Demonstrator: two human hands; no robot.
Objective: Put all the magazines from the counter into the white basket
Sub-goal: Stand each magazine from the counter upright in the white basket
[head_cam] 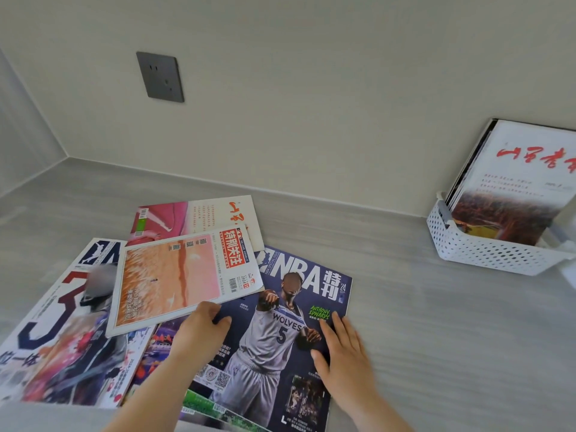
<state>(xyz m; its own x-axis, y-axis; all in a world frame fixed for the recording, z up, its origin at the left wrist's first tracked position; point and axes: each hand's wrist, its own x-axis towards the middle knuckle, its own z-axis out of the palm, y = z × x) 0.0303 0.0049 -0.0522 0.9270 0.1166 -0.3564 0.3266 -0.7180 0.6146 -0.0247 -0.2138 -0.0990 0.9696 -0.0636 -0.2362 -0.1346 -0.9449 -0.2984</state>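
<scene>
Far left: large glossy magazine (pixel 56 332) with a bold red-and-navy numeral, flat on the grey, faintly streaked counter (pixel 436 338). Above on the matte wall, a dark grey square socket (pixel 160 77).

Overlapping the large one: smaller orange-pink magazine (pixel 168 282), thick spine, red title block, lying askew. Behind it, partly covered, a pink-and-white magazine (pixel 199 216), thin and flat.

Left hand (pixel 202 328) at the near edge of the orange-pink magazine, fingers curled against that edge, thumb out on the cover below. Cannot tell whether the edge is actually pinched.

Centre: dark blue basketball magazine (pixel 280 338), glossy, top left corner tucked under the orange-pink one. More sheets showing beneath its near left side, too blurred to count.

Right hand (pixel 343 350) flat, fingers straight and slightly spread, resting on the right edge of the basketball magazine; nothing grasped.

Far right, well apart from the pile: white basket (pixel 486 251), perforated plastic, rounded corners. Several magazines upright inside, leaning back; front one white with red brush lettering (pixel 523 182).
</scene>
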